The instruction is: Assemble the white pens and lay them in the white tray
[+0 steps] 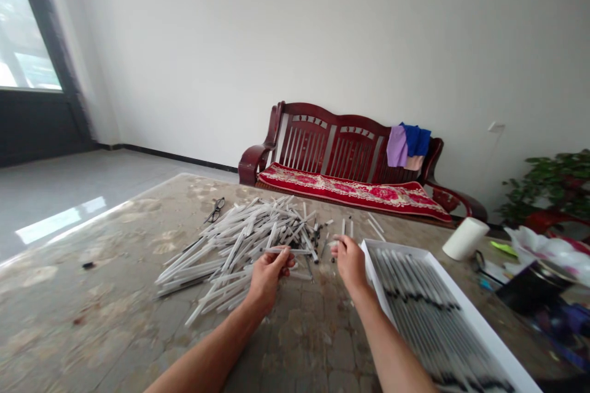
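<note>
My left hand (271, 273) is closed in a pinch on a slim white stick (299, 252), which points right across the table. Just behind that hand spreads a loose pile of similar white and translucent sticks (244, 236), some with black ends. My right hand (349, 261) is closed too, its fingertips pinched around something small and pale that I cannot make out. It hovers by the left edge of a white open box (474, 295). Rows of greyish translucent sticks (428, 319) with black ends lie inside the box.
Glasses (215, 210) lie behind the pile. Right of the box are a white roll (465, 238), a black cylindrical cup (537, 285) and a pale plastic bag (548, 249). Several loose sticks lie near the table's far edge. Beyond stands a red wooden bench (341, 141).
</note>
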The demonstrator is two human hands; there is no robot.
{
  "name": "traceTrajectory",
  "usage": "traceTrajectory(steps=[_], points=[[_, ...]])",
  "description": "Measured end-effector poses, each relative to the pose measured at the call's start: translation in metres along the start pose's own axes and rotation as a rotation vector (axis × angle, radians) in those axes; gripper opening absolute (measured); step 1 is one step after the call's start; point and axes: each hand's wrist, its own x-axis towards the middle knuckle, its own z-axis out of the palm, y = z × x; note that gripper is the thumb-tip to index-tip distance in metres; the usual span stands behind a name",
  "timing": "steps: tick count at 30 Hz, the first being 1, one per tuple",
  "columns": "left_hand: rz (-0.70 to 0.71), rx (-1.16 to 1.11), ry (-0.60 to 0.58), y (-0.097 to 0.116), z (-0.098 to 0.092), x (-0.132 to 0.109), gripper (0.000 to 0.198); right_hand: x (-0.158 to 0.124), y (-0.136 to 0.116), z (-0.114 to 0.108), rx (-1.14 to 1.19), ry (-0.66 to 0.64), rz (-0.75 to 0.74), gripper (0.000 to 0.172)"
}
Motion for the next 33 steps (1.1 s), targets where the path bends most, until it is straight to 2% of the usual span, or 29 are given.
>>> traceTrajectory(steps=[2, 3, 6, 9, 13, 21, 28, 33], points=[[0.001, 0.01, -0.006, -0.001, 0.0, 0.0, 0.046, -0.015, 0.001, 0.004, 0.491, 0.058, 0.183, 0.017], [0.0, 0.015, -0.008, -0.002, 0.0, -0.001, 0.045, -0.024, 0.0, 0.006, 0.665, 0.06, 0.248, 0.021], [-0.006, 0.026, -0.016, -0.004, 0.0, 0.0, 0.045, -0.047, -0.006, 0.013, 0.915, 0.028, 0.341, 0.035], [-0.019, 0.021, -0.03, -0.005, -0.001, 0.0, 0.045, -0.058, -0.015, 0.016, 0.913, 0.026, 0.336, 0.037], [-0.035, 0.032, -0.053, -0.005, 0.0, -0.001, 0.045, -0.058, -0.022, 0.018, 0.834, 0.039, 0.28, 0.036], [-0.075, 0.031, -0.105, -0.008, 0.0, -0.001, 0.044, -0.059, -0.02, 0.02, 0.737, 0.004, 0.212, 0.032], [-0.036, 0.071, -0.111, -0.008, -0.002, -0.003, 0.043, -0.061, -0.022, 0.016, 0.544, -0.047, 0.087, 0.03], [0.045, 0.133, -0.142, -0.006, -0.003, -0.009, 0.042, -0.064, -0.023, 0.011, 0.608, -0.128, 0.23, 0.033]])
